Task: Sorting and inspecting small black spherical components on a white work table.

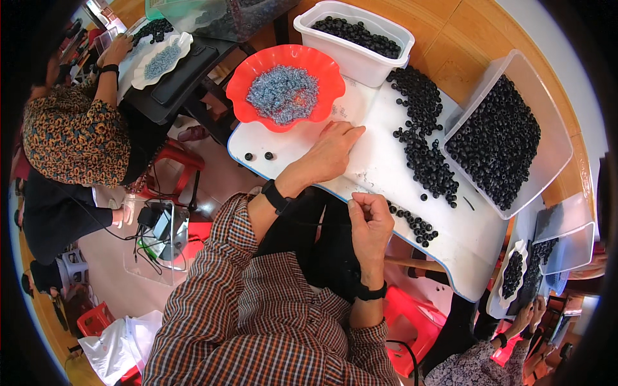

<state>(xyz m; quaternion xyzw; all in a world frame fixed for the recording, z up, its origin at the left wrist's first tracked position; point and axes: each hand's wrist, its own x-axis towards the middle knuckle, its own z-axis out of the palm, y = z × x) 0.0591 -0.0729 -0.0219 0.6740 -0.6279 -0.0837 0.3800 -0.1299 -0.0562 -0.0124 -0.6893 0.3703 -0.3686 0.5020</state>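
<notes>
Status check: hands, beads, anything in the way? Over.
Left hand over table, nearside of red bowl with bluish beads. Right hand pinched; whether it holds anything, can't tell. Loose black beads lie close beside right hand.

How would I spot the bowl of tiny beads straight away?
Find the white table in front of the checked shirt. At its far left end, beside the white tub of black beads, sits the bowl. It is the table's only red container, wavy-rimmed and holding blue-grey beads.

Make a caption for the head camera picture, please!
Left hand near a red bowl, right hand beside black beads.
</notes>
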